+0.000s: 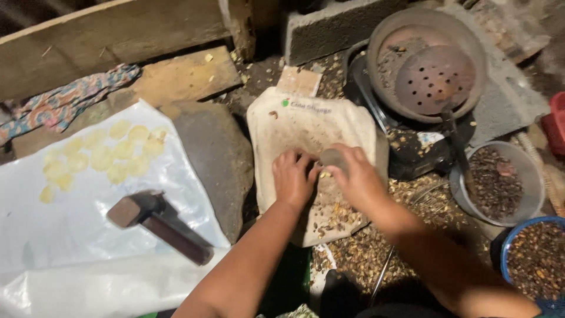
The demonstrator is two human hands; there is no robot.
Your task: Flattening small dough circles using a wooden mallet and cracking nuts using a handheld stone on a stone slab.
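My left hand (293, 178) rests with curled fingers on a dusty beige sack (294, 123) spread on the ground, fingertips beside a small grey stone (333, 158). That stone is gripped in my right hand (359, 179), held just above the sack. Broken shells and husks (335, 219) lie on the sack's near edge below both hands. What is under my left fingertips is hidden.
A hammer-like mallet (158, 222) lies on a white plastic sheet (70, 235) with several flat yellow discs (103, 156). A flat dark rock (215, 159) lies beside it. At right stand a rusty pan with a perforated ladle (434, 79), a grey bowl of dark seeds (497, 182) and a blue bowl (532, 259).
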